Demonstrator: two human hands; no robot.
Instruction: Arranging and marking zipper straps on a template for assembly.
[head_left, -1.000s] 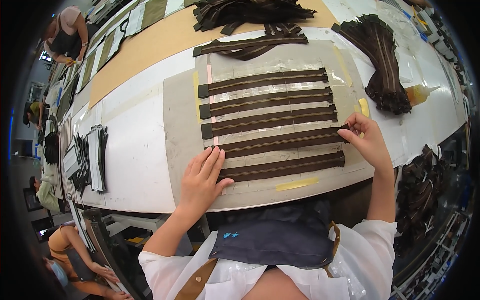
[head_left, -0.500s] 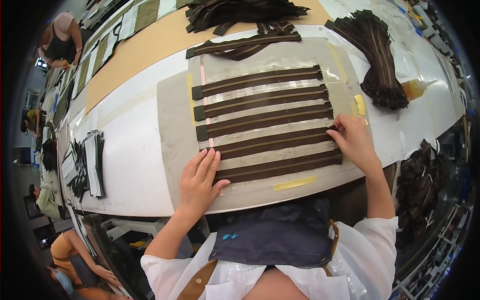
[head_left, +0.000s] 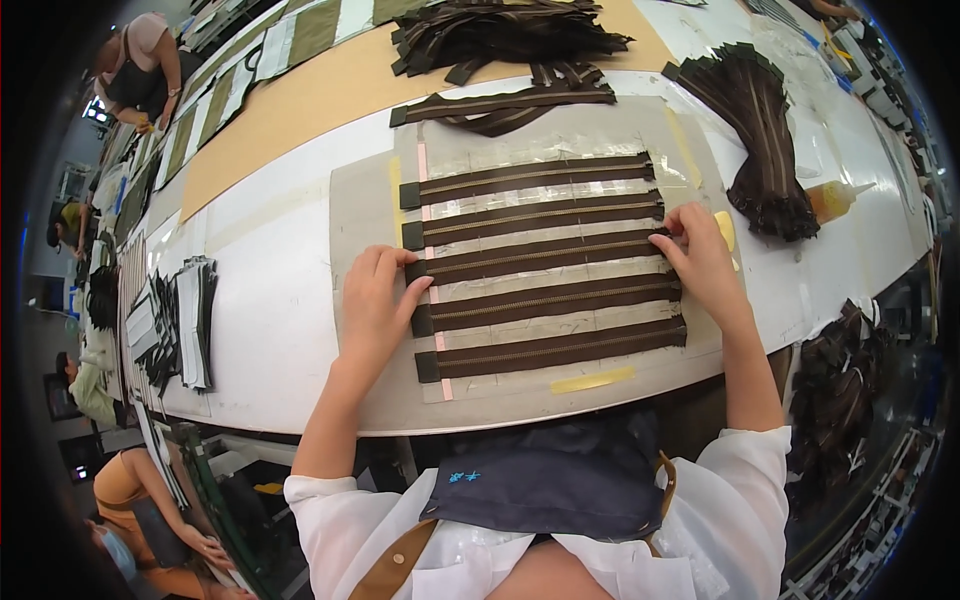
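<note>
Several brown zippers with brass-coloured teeth lie in parallel rows on a grey board [head_left: 520,396]. The middle zipper [head_left: 540,257] has a hand at each end. At its dark left tab, my left hand [head_left: 372,300] has thumb and index finger closed around the edges. My right hand [head_left: 706,262] pinches its frayed right end between thumb and fingertips. Just nearer to me lie two more zippers, the closer of them a front zipper [head_left: 560,344] along the board's front. A pink strip [head_left: 447,389] runs under the tabbed left ends.
Beyond the board lie a loose zipper [head_left: 510,101] and a large zipper pile [head_left: 510,35]. Right of it are a zipper bundle [head_left: 765,140] and a bottle of yellow liquid [head_left: 832,200]. Stacked dark and pale pieces [head_left: 195,325] sit left. Other people work along the left side.
My left hand has moved away from the two nearest zippers, up to the middle one's tab. My right hand has shifted from the fourth zipper's end to the middle zipper's end.
</note>
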